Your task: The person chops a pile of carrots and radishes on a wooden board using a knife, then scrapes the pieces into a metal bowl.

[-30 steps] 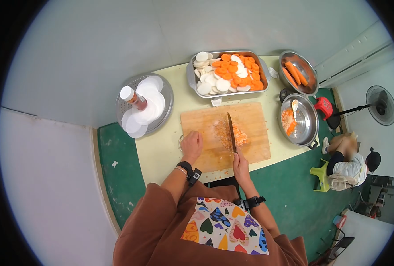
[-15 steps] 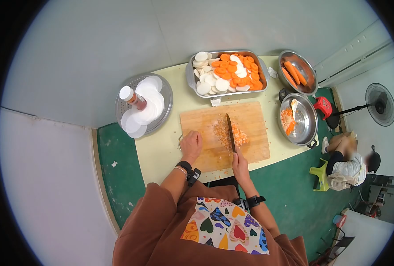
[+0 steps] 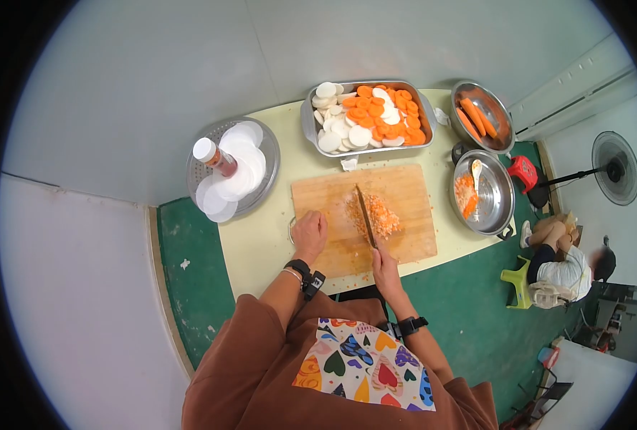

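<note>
My right hand [image 3: 385, 272] is wrapped round the handle of a kitchen knife [image 3: 365, 216]. Its dark blade lies across a heap of finely chopped carrot and white bits [image 3: 381, 216] on the wooden cutting board [image 3: 417, 240]. Closed in a fist, my left hand [image 3: 309, 235] rests at the board's left side, beside a metal ring handle [image 3: 291, 229] and apart from the heap. I see nothing in its fingers.
Behind the board stands a metal tray [image 3: 308, 129] of white and carrot slices. At right are a bowl of carrots [image 3: 501, 118] and a pot [image 3: 501, 211] with chopped bits and a spoon. A perforated tray [image 3: 272, 168] holds white discs and a shaker [image 3: 221, 163]. A seated person [image 3: 566, 269] is further right.
The knife has shifted left over the chopped heap, its tip swinging left, and my right hand has moved slightly with it. My left hand has stayed in place.
</note>
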`<state>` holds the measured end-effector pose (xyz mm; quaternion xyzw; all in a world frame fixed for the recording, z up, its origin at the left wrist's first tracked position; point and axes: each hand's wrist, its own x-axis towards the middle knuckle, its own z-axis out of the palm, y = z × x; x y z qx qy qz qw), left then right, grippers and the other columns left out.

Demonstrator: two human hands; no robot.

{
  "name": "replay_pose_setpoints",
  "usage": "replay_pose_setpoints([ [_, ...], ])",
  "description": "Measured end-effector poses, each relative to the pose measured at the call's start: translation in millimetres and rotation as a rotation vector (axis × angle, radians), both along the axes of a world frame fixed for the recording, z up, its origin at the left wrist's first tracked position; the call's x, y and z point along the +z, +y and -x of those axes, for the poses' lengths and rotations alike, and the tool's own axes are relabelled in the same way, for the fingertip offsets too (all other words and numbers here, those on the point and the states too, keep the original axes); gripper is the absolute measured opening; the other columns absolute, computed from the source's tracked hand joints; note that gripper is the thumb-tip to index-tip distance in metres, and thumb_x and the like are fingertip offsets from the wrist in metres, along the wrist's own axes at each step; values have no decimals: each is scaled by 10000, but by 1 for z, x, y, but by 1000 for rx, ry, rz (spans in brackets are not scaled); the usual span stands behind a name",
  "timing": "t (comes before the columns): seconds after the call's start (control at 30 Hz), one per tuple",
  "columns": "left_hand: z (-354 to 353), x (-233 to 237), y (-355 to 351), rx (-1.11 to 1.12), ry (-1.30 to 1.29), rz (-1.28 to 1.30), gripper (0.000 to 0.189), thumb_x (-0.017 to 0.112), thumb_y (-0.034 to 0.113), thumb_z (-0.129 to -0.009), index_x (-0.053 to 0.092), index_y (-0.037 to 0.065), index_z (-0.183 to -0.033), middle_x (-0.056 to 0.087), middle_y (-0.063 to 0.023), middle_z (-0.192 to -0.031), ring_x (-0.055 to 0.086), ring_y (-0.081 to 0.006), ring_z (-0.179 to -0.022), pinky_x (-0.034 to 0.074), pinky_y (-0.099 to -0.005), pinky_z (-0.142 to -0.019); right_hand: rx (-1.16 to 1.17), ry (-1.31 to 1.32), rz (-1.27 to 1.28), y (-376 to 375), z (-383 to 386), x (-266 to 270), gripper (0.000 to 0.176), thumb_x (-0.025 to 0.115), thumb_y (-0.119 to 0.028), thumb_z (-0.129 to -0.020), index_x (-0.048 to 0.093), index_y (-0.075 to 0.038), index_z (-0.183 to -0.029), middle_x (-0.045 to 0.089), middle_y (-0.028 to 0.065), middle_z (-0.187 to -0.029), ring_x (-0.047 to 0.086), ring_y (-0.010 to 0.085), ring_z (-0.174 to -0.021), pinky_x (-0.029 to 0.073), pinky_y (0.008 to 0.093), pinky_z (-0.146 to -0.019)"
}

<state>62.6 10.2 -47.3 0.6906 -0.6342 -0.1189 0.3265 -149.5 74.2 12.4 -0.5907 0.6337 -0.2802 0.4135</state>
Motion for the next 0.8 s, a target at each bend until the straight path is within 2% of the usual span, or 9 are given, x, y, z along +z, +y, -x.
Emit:
replay_pose_setpoints([
  [0.17,-1,1,-1,4,7,-18,171,572,158,-881,554,47,-752,570,-127,-732,583,-353,-674,451,-463,-599,7,16,-29,0,-2,7,405,463,-160,-1013,459,-36,-1399,422,142,-616,427,171,-545,397,342,-528],
  [0.23,1,4,0,-3,18,-11,172,573,158,-880,553,48,-750,577,-125,-736,584,-355,-675,450,-466,-597,2,22,-38,2,-2,10,414,447,-184,-1014,444,-73,-1413,534,253,-673,558,331,-580,449,401,-584],
  [0.27,1,3,0,-6,18,-12,172,573,158,-880,553,48,-750,577,-125,-736,584,-355,-675,450,-466,-597,-1,22,-39,3,0,5,414,447,-184,-1014,444,-73,-1413,534,253,-673,558,331,-580,449,401,-584],
  [0.33,0,1,-1,6,26,-3,171,573,160,-880,556,51,-749,583,-124,-740,585,-357,-676,451,-465,-599,-19,-5,15,2,2,-9,400,469,-162,-1012,469,-36,-1391,422,126,-612,426,165,-545,391,337,-520],
  [0.67,0,2,-1,6,8,-1,177,573,160,-881,550,51,-744,576,-122,-738,582,-355,-672,449,-464,-598,-55,-1,1,2,3,-3,395,464,-147,-1013,468,-21,-1387,495,139,-653,468,177,-578,424,329,-560],
  [0.73,0,2,-1,-2,-4,-12,179,574,161,-879,548,50,-742,576,-122,-740,583,-352,-672,449,-463,-597,-20,-6,300,2,6,-25,391,458,-138,-1014,468,-21,-1387,494,135,-656,466,175,-572,422,332,-553],
  [0.77,-1,2,-2,-4,-6,-9,179,574,161,-879,548,50,-742,576,-122,-740,583,-352,-672,449,-463,-597,-22,-8,303,1,7,-20,391,458,-138,-1014,468,-21,-1387,494,135,-656,466,175,-572,422,332,-553],
  [0.8,-1,0,-2,-2,-10,-13,179,575,162,-879,548,51,-742,575,-121,-738,583,-350,-672,450,-462,-597,-27,20,162,1,8,-8,397,455,-165,-1015,463,-34,-1390,539,203,-698,541,265,-605,446,373,-579],
])
